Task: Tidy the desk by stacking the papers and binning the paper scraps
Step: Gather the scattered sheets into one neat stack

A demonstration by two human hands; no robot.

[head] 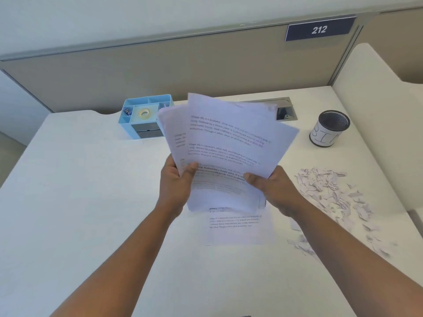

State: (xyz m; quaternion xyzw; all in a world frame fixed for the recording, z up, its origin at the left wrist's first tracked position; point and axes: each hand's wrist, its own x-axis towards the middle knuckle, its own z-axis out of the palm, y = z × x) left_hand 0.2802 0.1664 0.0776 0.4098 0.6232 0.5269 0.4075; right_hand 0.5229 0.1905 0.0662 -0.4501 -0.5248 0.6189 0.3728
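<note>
Left hand [177, 183] and right hand [273, 187] both clamped on fanned papers [226, 143], thumbs on top, raised above desk [91, 179]. One sheet [235, 225] flat beneath. Paper scraps [329, 191] heaped right, near labelled mesh bin [329, 131].

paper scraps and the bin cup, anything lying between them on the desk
Nothing: in the head view, bare desk separates the paper scraps from the bin cup.

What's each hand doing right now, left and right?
Left hand: closed on the fanned papers, thumb on top.
Right hand: closed on the same papers, at their right lower edge.
</note>
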